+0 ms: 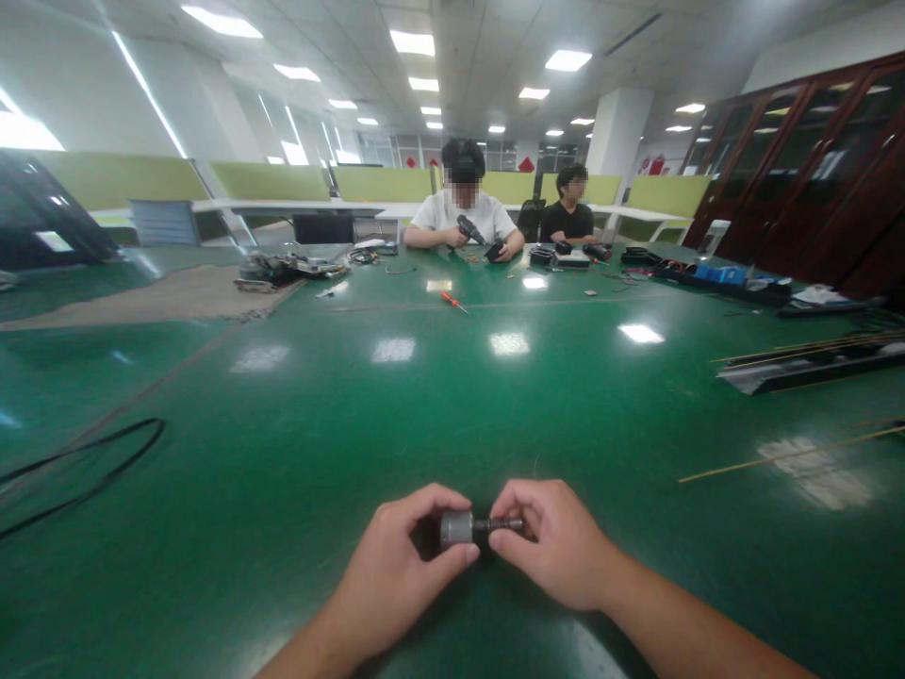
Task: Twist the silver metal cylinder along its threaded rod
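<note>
Lower centre: grey cylinder [456,529] in left hand [396,561], dark shaft [515,523] at its right end between fingertips of right hand [566,547]. Upper centre: orange-handled screwdriver [451,299] on green tabletop [424,424].

An office doubled as a workshop: green partitions [382,184] stood far off, while a screwdriver [453,302] lay on the green table [339,405].

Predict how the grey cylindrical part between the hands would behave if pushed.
The grey part would probably roll, since its body looks round. Its narrower shaft may make it veer. Its metallic look suggests it is stiff.
</note>
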{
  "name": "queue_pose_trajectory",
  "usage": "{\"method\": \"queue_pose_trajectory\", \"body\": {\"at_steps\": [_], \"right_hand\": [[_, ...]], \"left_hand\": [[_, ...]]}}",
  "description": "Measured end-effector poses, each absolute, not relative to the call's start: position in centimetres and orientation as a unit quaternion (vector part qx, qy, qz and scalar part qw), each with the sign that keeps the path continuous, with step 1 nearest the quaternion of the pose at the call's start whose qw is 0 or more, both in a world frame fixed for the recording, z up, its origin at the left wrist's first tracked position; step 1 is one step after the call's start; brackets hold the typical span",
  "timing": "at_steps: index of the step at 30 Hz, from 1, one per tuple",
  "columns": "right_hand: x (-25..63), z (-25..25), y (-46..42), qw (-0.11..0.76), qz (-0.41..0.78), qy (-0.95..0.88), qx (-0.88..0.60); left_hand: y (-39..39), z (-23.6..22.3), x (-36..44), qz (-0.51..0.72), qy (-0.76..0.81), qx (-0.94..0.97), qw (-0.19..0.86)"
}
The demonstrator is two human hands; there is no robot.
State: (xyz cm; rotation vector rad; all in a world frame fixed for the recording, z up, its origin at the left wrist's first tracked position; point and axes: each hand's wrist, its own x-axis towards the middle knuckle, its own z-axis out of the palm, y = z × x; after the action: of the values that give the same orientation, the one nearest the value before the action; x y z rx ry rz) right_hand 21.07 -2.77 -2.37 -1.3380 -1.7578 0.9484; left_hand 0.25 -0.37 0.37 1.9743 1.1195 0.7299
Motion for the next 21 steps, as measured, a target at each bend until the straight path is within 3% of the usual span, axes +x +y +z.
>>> {"method": "queue_pose_trajectory", "body": {"at_steps": [21], "right_hand": [[21.11, -2.32, -2.77, 0.366, 0.376, -0.671, -0.524]], "left_hand": [[-0.26, 0.4, 0.25, 0.283, 0.435, 0.767, 0.377]]}}
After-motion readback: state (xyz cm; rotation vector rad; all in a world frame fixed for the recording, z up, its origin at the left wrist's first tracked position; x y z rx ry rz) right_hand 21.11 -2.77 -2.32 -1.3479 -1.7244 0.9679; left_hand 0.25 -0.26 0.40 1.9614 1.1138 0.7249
